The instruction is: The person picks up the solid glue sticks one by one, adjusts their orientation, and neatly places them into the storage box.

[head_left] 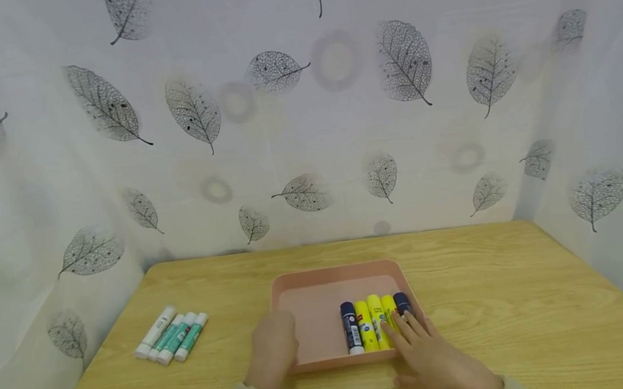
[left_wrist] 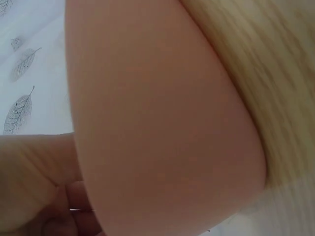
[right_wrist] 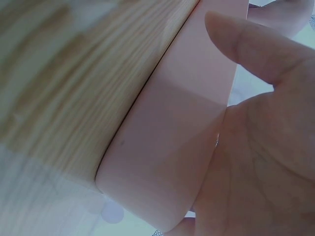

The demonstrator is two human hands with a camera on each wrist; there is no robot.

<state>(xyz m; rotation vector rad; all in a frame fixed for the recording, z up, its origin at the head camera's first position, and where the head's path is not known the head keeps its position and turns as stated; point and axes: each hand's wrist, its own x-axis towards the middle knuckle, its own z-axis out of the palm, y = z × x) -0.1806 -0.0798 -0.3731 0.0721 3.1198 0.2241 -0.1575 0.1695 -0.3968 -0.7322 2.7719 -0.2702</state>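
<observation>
Head cam first: a pink tray (head_left: pixel 311 318) sits on a wood-grain table (head_left: pixel 493 302), with five glue sticks side by side over in its 4 o'clock part. Going toward 3 o'clock, it's a navy glue stick (head_left: pixel 351 328), three yellow glue sticks (head_left: pixel 377 321), then a second navy glue stick (head_left: pixel 402 301) partly covered by fingers.

Those fingers belong to the right hand (head_left: pixel 430 356), around 4 o'clock from the tray's middle. It's spread out pretty flat, fingertips over the last couple of sticks, not gripping anything. Right wrist cam has the palm up against the tray wall, thumb off toward 1 o'clock.

Left hand (head_left: pixel 272 349) is at the tray's edge, between 8 and 9 o'clock. Fingers look curled, but honestly can't tell if they've got hold of anything; the tray wall hides most of them on the left wrist cam.

Further out at 9 o'clock, four white-capped glue sticks (head_left: pixel 176 340) lie bunched together. Leaf-print sheet (head_left: pixel 295 140) hangs at 12.
</observation>
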